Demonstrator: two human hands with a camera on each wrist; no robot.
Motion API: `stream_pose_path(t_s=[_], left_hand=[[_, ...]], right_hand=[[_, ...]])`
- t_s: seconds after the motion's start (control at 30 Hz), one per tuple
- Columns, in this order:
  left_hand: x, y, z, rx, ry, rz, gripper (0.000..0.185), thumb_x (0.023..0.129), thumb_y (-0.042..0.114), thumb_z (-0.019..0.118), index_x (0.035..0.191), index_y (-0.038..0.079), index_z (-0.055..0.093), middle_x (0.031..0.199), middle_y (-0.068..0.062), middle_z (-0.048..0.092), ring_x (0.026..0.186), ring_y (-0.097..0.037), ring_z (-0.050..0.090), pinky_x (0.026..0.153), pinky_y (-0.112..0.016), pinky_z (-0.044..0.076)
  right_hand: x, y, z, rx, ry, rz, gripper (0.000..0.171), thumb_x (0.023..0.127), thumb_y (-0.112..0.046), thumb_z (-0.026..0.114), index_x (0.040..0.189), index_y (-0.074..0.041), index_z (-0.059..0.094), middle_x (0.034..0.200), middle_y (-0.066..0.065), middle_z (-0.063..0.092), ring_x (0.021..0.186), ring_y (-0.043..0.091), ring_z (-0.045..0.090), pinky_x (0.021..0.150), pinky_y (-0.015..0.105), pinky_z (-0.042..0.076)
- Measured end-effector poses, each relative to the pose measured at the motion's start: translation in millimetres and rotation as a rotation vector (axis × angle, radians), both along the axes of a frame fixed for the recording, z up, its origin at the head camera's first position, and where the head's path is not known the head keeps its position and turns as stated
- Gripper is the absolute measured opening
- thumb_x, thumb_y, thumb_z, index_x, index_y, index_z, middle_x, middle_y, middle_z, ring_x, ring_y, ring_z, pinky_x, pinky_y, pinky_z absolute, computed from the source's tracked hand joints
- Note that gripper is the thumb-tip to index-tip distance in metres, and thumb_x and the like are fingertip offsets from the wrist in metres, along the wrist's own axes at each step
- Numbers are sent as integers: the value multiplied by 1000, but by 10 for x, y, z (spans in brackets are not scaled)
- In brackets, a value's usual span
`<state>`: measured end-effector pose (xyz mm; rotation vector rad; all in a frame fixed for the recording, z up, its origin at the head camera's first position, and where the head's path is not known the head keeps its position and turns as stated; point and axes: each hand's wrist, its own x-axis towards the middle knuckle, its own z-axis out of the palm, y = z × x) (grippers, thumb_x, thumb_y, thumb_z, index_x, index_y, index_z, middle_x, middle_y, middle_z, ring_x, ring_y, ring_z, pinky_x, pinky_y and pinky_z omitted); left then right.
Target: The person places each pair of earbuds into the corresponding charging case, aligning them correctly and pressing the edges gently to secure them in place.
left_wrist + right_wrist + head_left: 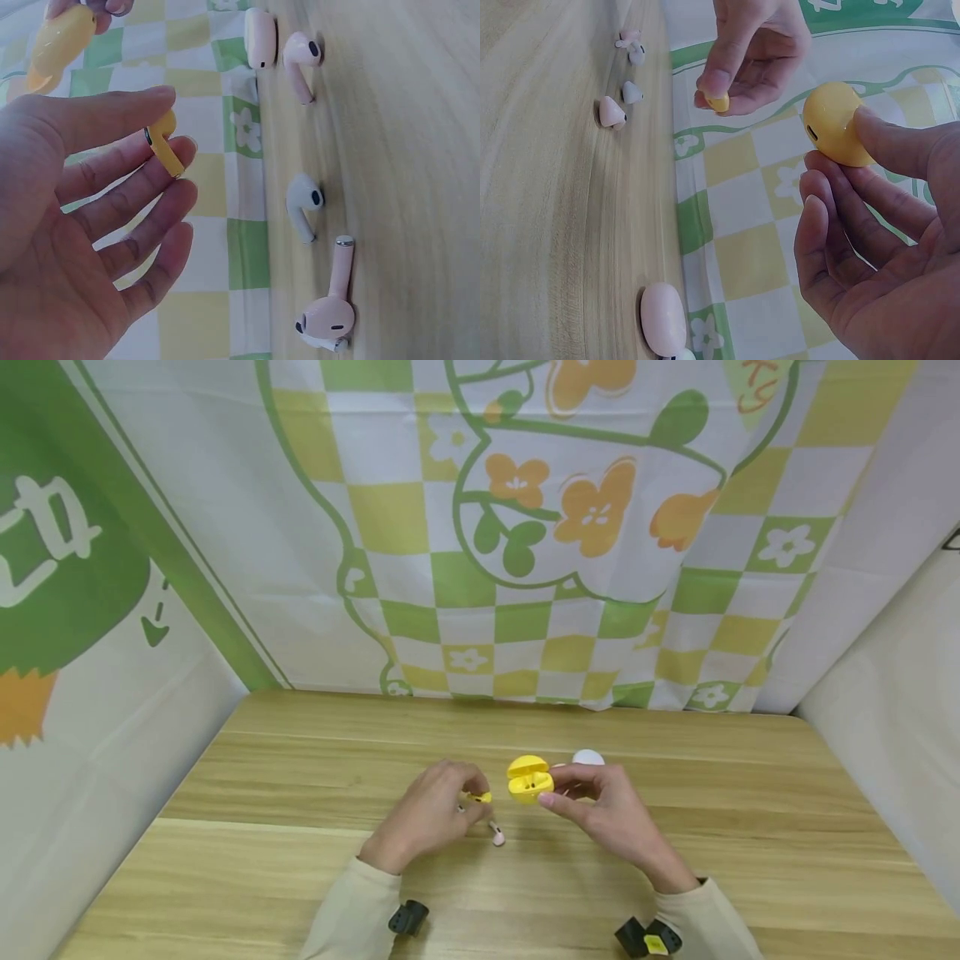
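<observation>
A yellow earbud (166, 146) is pinched between the thumb and fingers of my left hand (435, 810), its stem pointing toward the fingertips in the left wrist view. Held up above the table, a round yellow earbud case (528, 785) is gripped by my right hand (607, 810) between thumb and fingers. Its lid stands open, tilted back, and two dark slots show inside in the head view. The right wrist view shows the back of the case, with a dark port. The left hand is beside the case, the earbud apart from it.
On the wooden table (300, 877) lie pink earbuds (330, 315) and white earbuds (304, 195), one white partly under a pink one. Behind my right hand are a white case (588, 757) and a pink case (664, 319). A patterned cloth (465, 635) hangs along the back edge.
</observation>
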<state>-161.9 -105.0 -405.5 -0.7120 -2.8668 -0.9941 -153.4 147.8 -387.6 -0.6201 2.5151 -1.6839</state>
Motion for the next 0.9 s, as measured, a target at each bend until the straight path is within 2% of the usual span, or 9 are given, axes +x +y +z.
stream_pose_path(t_s=[0.2,0.37,0.63,0.9], left_hand=[[11,-6,42,22,33,-23,22,92,16,75,114,11,73,106,-1,71,96,-17,64,84,-39,54],[10,-14,70,21,70,-44,18,93,16,75,110,11,76,103,1,72,93,-14,65,81,-35,54],[0,-15,86,76,70,-66,19,94,13,74,113,9,75,96,3,70,81,-8,61,69,-24,53],[8,0,100,122,83,-60,14,93,9,75,106,7,76,94,1,69,75,-7,59,66,-22,53]], right_hand=[[3,5,-6,0,5,4,23,90,-12,79,110,-1,76,104,9,73,87,21,68,77,28,57],[5,6,-5,-3,0,7,23,90,-11,78,110,-1,75,106,10,73,88,22,68,76,28,58],[4,2,4,5,1,5,23,90,-11,78,110,0,75,106,11,73,88,21,68,76,28,58],[3,1,4,6,5,8,23,90,-11,78,110,0,75,105,10,73,87,21,68,76,28,58]])
